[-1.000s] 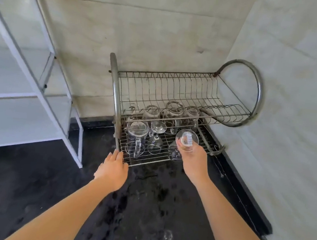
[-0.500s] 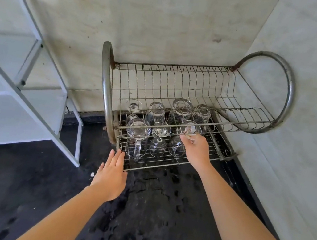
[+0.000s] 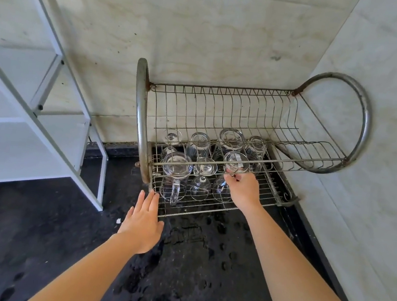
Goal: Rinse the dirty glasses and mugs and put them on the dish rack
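Down on the lower tier of the dish rack (image 3: 139,108), our right hand (image 3: 243,191) pinches an upturned glass (image 3: 236,161) beside the mug (image 3: 177,170) and the other glasses racked there. Our left hand (image 3: 143,221) rests flat, fingers straight, at the front edge. Nearly finished, we reckon.

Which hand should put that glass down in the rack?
The right hand: it pinches the glass just above the dish rack's lower shelf. The left hand lies open by the rack's front corner, holding nothing.

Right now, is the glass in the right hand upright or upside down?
Upside down: the glass shows its round base upward, and the right hand grips it from below.
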### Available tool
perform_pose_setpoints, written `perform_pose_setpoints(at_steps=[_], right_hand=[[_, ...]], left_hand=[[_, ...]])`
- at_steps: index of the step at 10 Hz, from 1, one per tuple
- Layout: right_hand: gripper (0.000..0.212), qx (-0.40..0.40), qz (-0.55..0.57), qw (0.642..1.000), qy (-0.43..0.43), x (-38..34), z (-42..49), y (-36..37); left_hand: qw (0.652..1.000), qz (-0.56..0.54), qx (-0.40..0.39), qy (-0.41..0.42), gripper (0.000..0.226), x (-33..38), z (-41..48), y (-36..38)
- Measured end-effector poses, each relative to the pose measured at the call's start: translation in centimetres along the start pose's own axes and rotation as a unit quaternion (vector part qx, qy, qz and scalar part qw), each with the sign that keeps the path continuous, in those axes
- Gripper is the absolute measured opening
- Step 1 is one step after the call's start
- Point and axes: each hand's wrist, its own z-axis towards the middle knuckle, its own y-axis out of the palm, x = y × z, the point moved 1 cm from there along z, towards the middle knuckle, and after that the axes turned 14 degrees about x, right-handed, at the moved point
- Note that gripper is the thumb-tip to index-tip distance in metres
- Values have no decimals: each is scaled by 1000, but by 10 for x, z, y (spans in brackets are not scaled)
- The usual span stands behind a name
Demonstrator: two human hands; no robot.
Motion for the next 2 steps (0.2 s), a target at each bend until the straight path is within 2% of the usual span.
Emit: perform_pose_setpoints(at_steps=[2], right_hand=[[43, 9, 3, 1000, 16, 0, -6, -7]], left_hand=[[1000, -6, 10, 0, 71, -1, -1, 2]])
